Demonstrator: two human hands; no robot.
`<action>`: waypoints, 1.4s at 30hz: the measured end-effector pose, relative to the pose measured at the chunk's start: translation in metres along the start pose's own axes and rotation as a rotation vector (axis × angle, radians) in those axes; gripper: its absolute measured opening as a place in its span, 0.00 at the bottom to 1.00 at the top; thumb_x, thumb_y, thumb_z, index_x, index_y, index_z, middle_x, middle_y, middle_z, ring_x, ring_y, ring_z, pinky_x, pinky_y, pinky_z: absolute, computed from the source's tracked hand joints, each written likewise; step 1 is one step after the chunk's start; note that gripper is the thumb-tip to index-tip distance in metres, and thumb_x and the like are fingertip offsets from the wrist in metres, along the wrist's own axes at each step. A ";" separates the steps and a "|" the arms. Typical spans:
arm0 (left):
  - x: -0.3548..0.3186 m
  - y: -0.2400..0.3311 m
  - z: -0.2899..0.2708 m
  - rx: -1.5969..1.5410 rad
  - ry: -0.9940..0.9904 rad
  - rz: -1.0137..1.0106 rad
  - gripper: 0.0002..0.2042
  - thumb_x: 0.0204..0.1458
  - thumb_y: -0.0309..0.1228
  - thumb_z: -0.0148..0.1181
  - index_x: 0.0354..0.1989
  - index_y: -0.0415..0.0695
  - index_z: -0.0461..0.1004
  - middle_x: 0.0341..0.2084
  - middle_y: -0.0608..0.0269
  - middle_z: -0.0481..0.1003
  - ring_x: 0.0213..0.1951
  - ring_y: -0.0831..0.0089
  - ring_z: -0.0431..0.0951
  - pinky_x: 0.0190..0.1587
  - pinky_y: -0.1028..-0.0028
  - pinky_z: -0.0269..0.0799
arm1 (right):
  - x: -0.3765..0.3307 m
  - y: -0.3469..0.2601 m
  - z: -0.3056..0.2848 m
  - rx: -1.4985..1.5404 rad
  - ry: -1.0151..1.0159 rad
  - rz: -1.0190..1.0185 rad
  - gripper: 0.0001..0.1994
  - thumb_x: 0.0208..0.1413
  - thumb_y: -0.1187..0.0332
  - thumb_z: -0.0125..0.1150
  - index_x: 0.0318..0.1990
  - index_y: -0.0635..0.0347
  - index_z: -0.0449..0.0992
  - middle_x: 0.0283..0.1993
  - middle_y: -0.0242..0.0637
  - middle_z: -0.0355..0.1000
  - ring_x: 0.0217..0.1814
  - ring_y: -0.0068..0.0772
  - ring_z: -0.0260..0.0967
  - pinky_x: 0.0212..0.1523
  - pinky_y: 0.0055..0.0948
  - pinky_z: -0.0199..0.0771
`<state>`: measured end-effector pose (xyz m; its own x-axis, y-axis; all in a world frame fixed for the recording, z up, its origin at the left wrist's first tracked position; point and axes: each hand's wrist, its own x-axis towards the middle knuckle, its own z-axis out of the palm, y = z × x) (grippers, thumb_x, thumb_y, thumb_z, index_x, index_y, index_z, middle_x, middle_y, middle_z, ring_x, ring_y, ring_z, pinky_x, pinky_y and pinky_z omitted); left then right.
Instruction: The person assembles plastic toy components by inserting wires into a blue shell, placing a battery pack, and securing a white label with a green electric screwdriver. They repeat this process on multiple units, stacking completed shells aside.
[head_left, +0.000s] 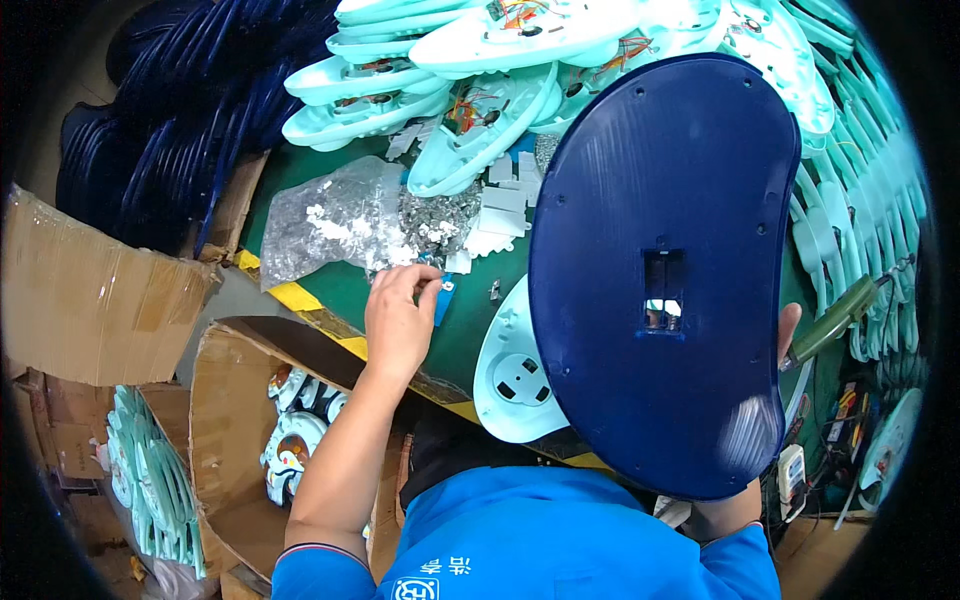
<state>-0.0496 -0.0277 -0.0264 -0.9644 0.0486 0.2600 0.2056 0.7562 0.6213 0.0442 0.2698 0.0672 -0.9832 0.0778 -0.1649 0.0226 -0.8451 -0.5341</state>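
Big dark blue back shell (655, 280) is up in front of me, battery slot facing me. My right hand (788, 335) is behind it; only fingertips show at the edge, so I reckon it's clamped on the shell, but can't tell for sure. Green screwdriver (835, 320) sits just beside that hand. One teal front shell (510, 375) lies on the green table (340, 285), partly under the blue one, not yet joined. Teal stack (480, 60) w/ wiring behind looks like lots left. Left hand (400, 320) is at the screw pile (435, 225) by the plastic bag (330, 220), fingers pinched together on sth small, prob a screw.
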 end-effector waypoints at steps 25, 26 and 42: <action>0.012 0.121 -0.011 -0.434 -0.150 0.435 0.05 0.51 0.15 0.65 0.34 0.36 0.78 0.32 0.62 0.76 0.28 0.78 0.79 0.28 0.78 0.76 | -0.006 0.027 -0.019 -0.147 -0.076 0.356 0.48 0.60 0.26 0.40 0.73 0.59 0.57 0.68 0.51 0.65 0.66 0.47 0.69 0.67 0.47 0.70; 0.011 0.124 -0.010 -0.414 -0.136 0.425 0.05 0.49 0.15 0.66 0.31 0.37 0.76 0.30 0.61 0.74 0.25 0.75 0.78 0.27 0.76 0.74 | -0.008 0.026 -0.018 -0.147 -0.113 0.385 0.48 0.59 0.26 0.41 0.73 0.59 0.57 0.68 0.51 0.65 0.66 0.46 0.69 0.68 0.44 0.69; 0.013 0.110 -0.013 -0.442 -0.307 -0.008 0.58 0.40 0.42 0.79 0.75 0.42 0.43 0.69 0.40 0.51 0.70 0.50 0.57 0.68 0.54 0.61 | -0.022 0.011 -0.020 -0.245 -0.072 0.389 0.51 0.57 0.25 0.45 0.75 0.59 0.52 0.72 0.53 0.60 0.71 0.49 0.63 0.69 0.48 0.66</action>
<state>-0.0371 0.0475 0.0553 -0.9569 0.2827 0.0669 0.1846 0.4138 0.8914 0.0698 0.2698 0.0481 -0.9029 -0.2645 -0.3389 0.4262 -0.6539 -0.6252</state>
